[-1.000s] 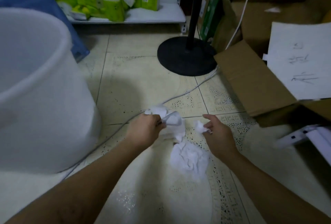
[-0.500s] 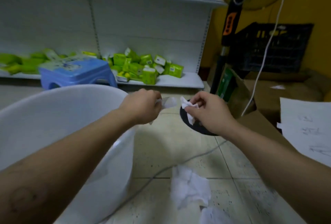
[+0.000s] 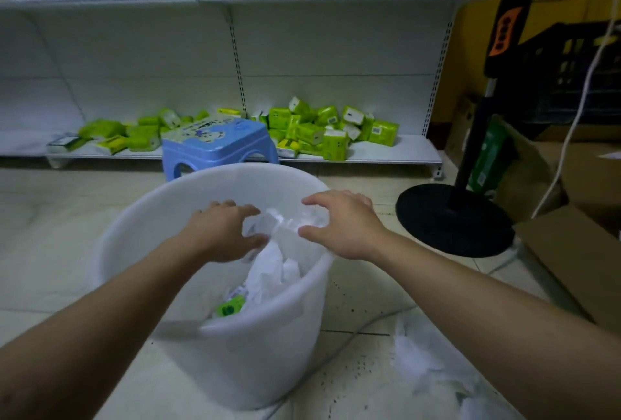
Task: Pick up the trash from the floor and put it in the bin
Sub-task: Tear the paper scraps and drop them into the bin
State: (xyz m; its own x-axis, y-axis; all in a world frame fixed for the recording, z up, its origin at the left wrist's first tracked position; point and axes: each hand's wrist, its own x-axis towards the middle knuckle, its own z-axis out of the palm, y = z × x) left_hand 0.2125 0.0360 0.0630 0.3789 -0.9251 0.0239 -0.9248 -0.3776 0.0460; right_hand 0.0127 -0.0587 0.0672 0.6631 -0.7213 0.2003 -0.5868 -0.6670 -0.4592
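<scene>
Both hands hover spread over the white bin (image 3: 235, 345), left hand (image 3: 221, 234) and right hand (image 3: 339, 223) with fingers wide, tissue trash (image 3: 285, 228) dropping between them. More crumpled tissue (image 3: 423, 366) lies on the floor right of the bin, so the job looks partly done.

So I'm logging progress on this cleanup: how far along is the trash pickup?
Done: crumpled tissue and a green wrapper already lie in the white bin. In hand: the left hand and right hand, fingers spread, release tissue over it. Left: white tissue remains on the floor.
</scene>
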